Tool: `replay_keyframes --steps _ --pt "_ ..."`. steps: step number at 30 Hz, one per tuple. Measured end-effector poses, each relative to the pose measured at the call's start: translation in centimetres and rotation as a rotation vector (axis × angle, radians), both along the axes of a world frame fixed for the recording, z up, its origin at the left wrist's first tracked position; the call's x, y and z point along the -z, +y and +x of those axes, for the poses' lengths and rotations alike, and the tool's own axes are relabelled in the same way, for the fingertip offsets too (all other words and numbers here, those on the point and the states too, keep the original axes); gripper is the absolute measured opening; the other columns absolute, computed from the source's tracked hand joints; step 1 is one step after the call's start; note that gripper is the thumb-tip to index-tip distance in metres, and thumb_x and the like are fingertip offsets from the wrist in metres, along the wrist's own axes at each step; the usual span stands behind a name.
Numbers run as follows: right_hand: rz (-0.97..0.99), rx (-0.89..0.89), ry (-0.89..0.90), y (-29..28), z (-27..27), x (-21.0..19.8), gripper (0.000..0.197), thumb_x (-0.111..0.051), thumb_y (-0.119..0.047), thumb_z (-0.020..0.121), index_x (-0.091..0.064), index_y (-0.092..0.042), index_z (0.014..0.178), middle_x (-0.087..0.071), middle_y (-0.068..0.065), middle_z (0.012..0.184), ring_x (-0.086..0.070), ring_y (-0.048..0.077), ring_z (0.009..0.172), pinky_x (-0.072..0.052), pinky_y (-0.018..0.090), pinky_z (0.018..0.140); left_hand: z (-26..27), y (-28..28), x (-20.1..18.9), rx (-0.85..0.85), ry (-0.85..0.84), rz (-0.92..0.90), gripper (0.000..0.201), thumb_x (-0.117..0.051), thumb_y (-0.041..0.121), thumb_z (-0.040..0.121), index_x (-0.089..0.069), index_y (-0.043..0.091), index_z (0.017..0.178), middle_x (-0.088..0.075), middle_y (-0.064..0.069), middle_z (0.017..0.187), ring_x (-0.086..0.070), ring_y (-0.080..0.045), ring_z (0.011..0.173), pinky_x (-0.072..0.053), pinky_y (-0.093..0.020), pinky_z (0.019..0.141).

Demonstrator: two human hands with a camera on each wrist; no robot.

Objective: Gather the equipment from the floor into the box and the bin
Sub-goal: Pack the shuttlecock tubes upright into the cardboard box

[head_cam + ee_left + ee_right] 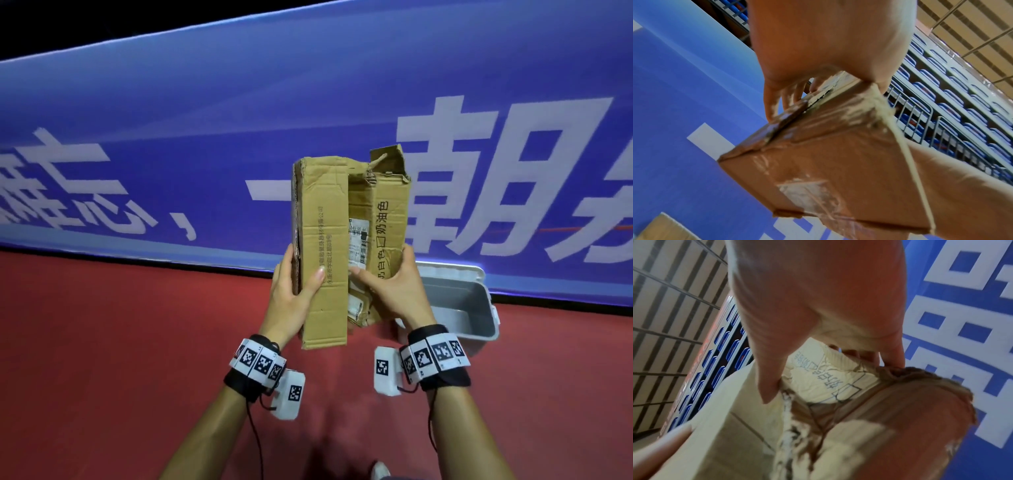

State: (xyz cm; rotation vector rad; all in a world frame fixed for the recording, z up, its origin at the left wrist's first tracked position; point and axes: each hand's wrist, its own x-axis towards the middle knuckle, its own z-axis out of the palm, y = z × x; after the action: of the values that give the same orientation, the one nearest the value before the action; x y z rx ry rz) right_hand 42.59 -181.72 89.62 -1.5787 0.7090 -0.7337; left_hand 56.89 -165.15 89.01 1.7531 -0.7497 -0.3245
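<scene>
A worn brown cardboard box (329, 246) with printed characters and torn flaps is held up in the air, standing on end, between both hands. My left hand (294, 291) grips its left edge, thumb on the front face and fingers behind. My right hand (394, 287) grips the right side, thumb across the front. The left wrist view looks up at the taped bottom of the box (838, 162) under my left hand (797, 91). In the right wrist view the torn box flap (838, 382) sits under my right hand (818, 345). A grey plastic bin (459, 305) stands open on the floor, low right, behind my right wrist.
The floor (120, 342) is red. A long blue banner wall (205, 154) with large white characters runs across behind the box. Rows of blue seats (953, 97) and railings show in the wrist views. A white shoe tip (380, 471) shows at the bottom edge.
</scene>
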Motion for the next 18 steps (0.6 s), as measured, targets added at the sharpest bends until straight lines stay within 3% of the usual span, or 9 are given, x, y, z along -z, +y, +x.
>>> replay_keyframes --steps 2,4,7,13,16,18 --pt "-0.010 -0.076 -0.023 -2.4 3.6 -1.4 0.085 -0.092 -0.047 0.073 -0.042 -0.035 0.140 -0.065 -0.021 0.127 -0.063 -0.008 0.113 -0.049 0.021 0.097 3.6 -2.1 -0.6 -0.032 -0.010 0.004 0.091 -0.062 0.085 0.078 -0.028 0.052 0.156 -0.045 0.016 0.155 -0.044 -0.007 0.143 -0.041 -0.050 0.118" --pt "0.007 -0.167 -0.052 -4.1 7.0 -1.8 0.072 -0.083 -0.042 0.084 -0.045 -0.036 0.144 -0.065 -0.025 0.128 -0.060 -0.013 0.116 -0.047 0.012 0.093 7.1 -3.6 -1.1 -0.073 -0.010 0.016 0.093 -0.062 0.085 0.078 -0.027 0.051 0.157 -0.042 0.016 0.158 -0.040 -0.007 0.146 -0.038 -0.050 0.120" --pt "0.034 -0.285 -0.076 -5.9 11.7 -1.7 0.057 -0.072 -0.040 0.095 -0.047 -0.043 0.146 -0.063 -0.027 0.135 -0.057 -0.009 0.124 -0.050 0.016 0.097 12.1 -5.2 -1.2 -0.121 0.002 0.060 0.097 -0.062 0.084 0.078 -0.023 0.048 0.159 -0.037 0.015 0.161 -0.036 -0.005 0.149 -0.035 -0.048 0.123" --pt "0.010 -0.349 -0.070 -9.7 22.1 1.5 0.058 -0.067 -0.049 0.097 -0.043 -0.046 0.150 -0.055 -0.022 0.147 -0.047 0.002 0.140 -0.040 0.036 0.117 22.6 -8.7 2.1 -0.065 0.052 0.128 0.087 -0.057 0.082 0.086 -0.022 0.050 0.159 -0.040 0.019 0.161 -0.039 -0.006 0.148 -0.036 -0.050 0.121" --pt "0.016 -0.360 -0.059 -11.7 27.7 2.6 0.061 -0.064 -0.035 0.101 -0.038 -0.037 0.156 -0.057 -0.022 0.146 -0.052 -0.005 0.134 -0.044 0.024 0.114 28.2 -10.5 2.9 -0.008 0.071 0.120 0.080 -0.051 0.079 0.091 -0.024 0.047 0.160 -0.046 0.026 0.155 -0.044 0.004 0.142 -0.036 -0.037 0.121" --pt "0.000 -0.363 0.004 -13.5 31.5 3.8 0.063 -0.063 -0.036 0.102 -0.035 -0.040 0.157 -0.056 -0.023 0.146 -0.054 -0.005 0.132 -0.043 0.025 0.113 32.2 -11.8 3.3 0.043 0.076 0.155 0.071 -0.046 0.073 0.096 -0.028 0.047 0.159 -0.050 0.029 0.150 -0.048 0.012 0.134 -0.038 -0.026 0.115"
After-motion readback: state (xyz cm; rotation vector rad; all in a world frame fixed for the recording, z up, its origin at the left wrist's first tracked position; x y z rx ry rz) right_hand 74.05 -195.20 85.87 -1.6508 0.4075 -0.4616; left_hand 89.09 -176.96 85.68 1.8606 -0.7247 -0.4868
